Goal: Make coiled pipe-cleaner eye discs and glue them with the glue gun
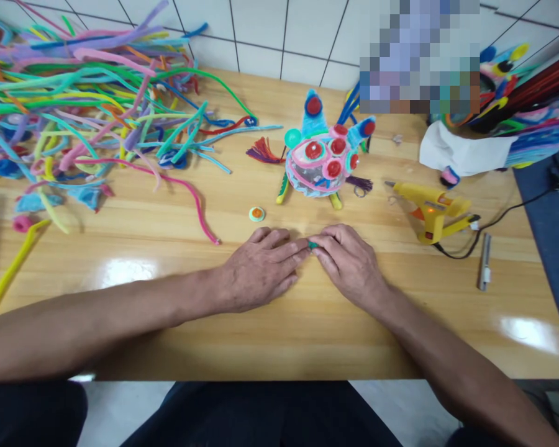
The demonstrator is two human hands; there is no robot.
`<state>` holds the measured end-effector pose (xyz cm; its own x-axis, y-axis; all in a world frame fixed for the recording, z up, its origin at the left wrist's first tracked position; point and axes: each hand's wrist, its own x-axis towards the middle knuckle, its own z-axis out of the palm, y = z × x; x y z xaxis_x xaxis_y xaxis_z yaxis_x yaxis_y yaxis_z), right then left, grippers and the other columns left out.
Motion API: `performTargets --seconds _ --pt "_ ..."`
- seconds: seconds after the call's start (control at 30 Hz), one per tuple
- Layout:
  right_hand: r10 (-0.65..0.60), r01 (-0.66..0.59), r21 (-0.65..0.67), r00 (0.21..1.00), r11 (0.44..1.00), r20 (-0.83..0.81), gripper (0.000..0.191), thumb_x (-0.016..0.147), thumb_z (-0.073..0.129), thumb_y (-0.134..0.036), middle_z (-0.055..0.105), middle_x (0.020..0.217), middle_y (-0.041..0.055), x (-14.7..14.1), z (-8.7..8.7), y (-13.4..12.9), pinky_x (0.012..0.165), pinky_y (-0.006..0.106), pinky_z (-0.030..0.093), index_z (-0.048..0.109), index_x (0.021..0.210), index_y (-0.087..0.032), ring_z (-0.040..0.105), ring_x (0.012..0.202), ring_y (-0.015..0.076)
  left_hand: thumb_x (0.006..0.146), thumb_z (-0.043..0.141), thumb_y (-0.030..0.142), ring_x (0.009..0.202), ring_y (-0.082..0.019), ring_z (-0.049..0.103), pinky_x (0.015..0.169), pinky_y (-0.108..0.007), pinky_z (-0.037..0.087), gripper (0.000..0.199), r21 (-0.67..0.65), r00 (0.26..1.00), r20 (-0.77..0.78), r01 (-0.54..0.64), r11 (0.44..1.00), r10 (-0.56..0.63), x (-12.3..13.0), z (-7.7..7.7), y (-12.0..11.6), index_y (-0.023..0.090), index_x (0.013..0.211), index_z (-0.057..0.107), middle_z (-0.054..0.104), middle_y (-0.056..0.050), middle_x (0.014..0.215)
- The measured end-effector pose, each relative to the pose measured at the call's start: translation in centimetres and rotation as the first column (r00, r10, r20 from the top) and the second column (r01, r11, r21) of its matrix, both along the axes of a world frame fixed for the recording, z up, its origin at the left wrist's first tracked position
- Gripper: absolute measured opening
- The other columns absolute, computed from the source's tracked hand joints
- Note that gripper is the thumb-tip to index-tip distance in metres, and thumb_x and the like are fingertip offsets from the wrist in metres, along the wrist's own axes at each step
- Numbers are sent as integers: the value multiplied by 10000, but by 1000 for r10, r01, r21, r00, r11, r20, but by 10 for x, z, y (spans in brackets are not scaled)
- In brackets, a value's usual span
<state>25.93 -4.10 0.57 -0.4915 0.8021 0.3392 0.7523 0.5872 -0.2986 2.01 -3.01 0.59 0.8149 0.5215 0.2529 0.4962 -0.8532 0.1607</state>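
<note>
A small green pipe cleaner piece [312, 245] sits at the meeting fingertips of both hands, mostly covered by them. My right hand [351, 264] pinches it between thumb and index finger, just above the tabletop. From the other side, the index finger and thumb of my left hand [261, 267] close on it. Behind the hands stands a colourful animal-like figure [319, 161] with blue ears, red round discs and a tassel at each side. A small orange and pale green disc [256, 213] lies on the wood just beyond my left hand.
A large heap of fuzzy pipe cleaners [97, 99] covers the left back of the wooden table [261, 347]. On the right lie a yellow glue gun [433, 211] with its cord and a grey utility knife [485, 264]. Bundled pipe cleaners [540, 139] and white paper [466, 149] are at the back right.
</note>
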Motion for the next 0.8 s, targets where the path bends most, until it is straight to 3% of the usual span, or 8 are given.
performTargets --seconds 0.1,0.3,0.47,0.63,0.8 --pt "-14 15 13 999 1000 -40 215 997 597 -147 714 1068 129 0 1 -1 835 392 599 680 1196 -152 688 984 255 1061 476 326 1204 -309 524 949 -458 398 398 9 1000 8 -4 1000 4 0 1 0 135 1366 645 666 -74 1438" --pt "10 -9 27 1000 1000 -29 140 1003 587 -145 716 992 95 0 0 -1 816 382 593 687 1092 -186 689 920 242 1064 467 329 1196 -312 531 947 -455 400 399 14 1000 2 -3 1000 3 0 0 0 126 1359 643 665 -84 1437" --pt "-33 34 50 999 998 -26 245 989 615 -159 718 1107 135 -1 1 -3 874 393 592 641 1232 -152 687 1016 264 1060 474 305 1202 -311 526 963 -461 399 375 19 999 35 10 1000 -11 0 0 0 125 1339 649 677 -81 1418" --pt "-44 46 76 999 996 -32 89 1010 597 -173 730 959 91 -3 1 -4 807 380 573 676 1049 -181 676 899 239 1056 484 306 1202 -325 524 968 -475 395 366 34 999 33 7 999 -8 1 -2 -1 115 1315 659 670 -94 1428" --pt "3 0 91 999 996 -33 139 1029 559 -154 736 929 77 -3 1 -3 800 361 553 694 1017 -184 663 871 220 1055 485 296 1189 -317 527 959 -464 397 354 44 998 53 14 999 -16 1 -2 0 118 1311 653 678 -89 1419"
